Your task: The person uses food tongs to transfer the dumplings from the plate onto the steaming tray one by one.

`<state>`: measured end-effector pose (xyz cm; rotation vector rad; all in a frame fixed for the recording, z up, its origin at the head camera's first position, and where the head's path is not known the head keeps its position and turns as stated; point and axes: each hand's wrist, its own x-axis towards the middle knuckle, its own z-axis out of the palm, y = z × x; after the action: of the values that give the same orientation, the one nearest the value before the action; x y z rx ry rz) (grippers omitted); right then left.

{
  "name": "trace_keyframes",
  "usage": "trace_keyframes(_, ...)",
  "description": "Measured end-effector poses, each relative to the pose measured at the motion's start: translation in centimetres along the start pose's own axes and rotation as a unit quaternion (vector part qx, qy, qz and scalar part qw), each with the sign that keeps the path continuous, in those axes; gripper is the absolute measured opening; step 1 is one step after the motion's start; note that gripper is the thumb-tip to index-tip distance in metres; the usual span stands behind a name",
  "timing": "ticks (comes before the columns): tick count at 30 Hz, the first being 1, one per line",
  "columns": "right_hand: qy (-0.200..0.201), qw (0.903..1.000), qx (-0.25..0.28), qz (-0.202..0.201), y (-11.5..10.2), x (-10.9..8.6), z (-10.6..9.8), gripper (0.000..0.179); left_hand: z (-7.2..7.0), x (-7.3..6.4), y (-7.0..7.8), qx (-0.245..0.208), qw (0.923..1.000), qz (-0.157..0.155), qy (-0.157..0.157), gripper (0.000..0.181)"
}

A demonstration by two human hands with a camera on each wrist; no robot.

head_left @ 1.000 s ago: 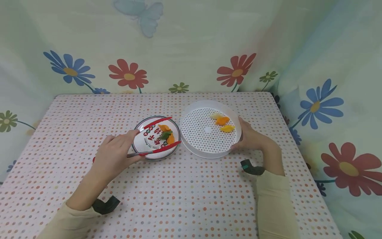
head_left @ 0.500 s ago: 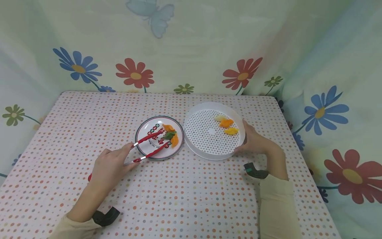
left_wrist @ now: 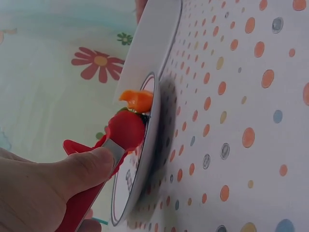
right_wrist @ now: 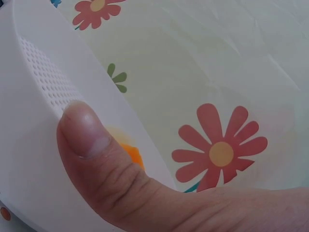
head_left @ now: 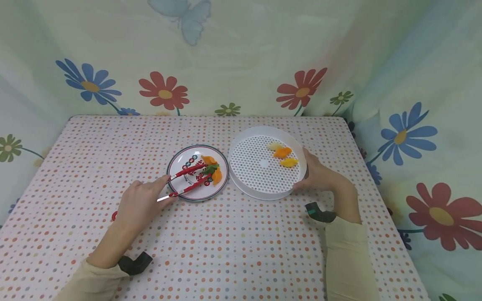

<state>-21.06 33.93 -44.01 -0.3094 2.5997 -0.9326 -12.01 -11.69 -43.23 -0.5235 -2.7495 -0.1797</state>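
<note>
My left hand [head_left: 141, 207] holds a pair of red-tipped tongs [head_left: 190, 189], thumb on one metal arm in the left wrist view. The tongs reach over a round white plate [head_left: 180, 161] with dark rim lines and red print. Their tips are at a green dumpling-shaped piece [head_left: 211, 168], between two orange dumpling-shaped pieces [head_left: 216, 176] on the plate's right side. My right hand [head_left: 320, 173] grips the right wall of a white perforated steamer basket [head_left: 248, 167], its thumb [right_wrist: 87, 130] over the near side. Inside lie orange [head_left: 282, 152], yellow [head_left: 288, 162] and whitish pieces [head_left: 274, 146].
Plate and basket stand side by side on a table with a dotted cloth [head_left: 226, 242]. A floral curtain [head_left: 241, 62] hangs behind the table's back edge and along its sides. Dark curved mounts [head_left: 134, 264] sit at both wrists.
The tongs' arms, spread wide around the pieces earlier, have drawn back and come closer together, their tips now at the green piece. The right hand keeps its hold on the basket.
</note>
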Motion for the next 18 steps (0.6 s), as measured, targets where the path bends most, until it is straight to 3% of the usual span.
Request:
trace_keyframes(5,-0.003,0.9999,0.004,-0.013,-0.1,-0.1,-0.2,0.123,-0.2,0.5,0.2,0.000,0.9999,-0.005,-0.015,0.068)
trace_keyframes(18,-0.010,0.9999,-0.004,0.002,-0.2,-0.1,-0.2,0.126,-0.2,1.8,0.8,0.013,0.9985,-0.004,-0.053,0.063)
